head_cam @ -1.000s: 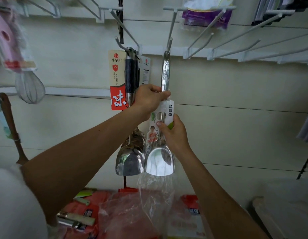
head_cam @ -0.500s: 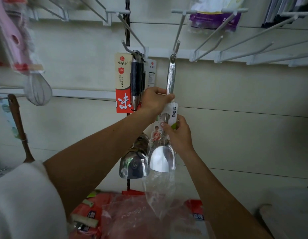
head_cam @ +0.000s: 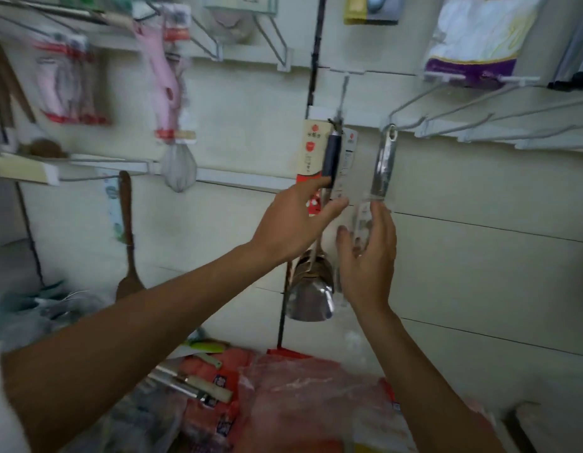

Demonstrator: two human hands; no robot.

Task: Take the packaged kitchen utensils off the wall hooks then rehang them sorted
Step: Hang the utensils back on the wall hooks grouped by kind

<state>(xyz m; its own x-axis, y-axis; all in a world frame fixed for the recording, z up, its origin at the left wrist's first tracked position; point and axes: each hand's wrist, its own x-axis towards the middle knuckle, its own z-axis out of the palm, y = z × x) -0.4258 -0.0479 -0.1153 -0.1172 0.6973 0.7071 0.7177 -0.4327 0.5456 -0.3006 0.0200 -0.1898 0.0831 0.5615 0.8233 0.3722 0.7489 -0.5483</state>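
A shop: packaged utensils on wall hooks.

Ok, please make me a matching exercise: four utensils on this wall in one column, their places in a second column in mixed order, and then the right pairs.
Things
1. wooden spatula
2. pink-handled whisk
3. dark-handled spatula
4. steel-handled spatula

Places
A. just above the right hand, furthest right of the four
B. beside the fingers of the left hand
C. highest of the four, upper left
D. furthest left, low on the wall

Pairs: 1-D, 2-C, 3-B, 4-A
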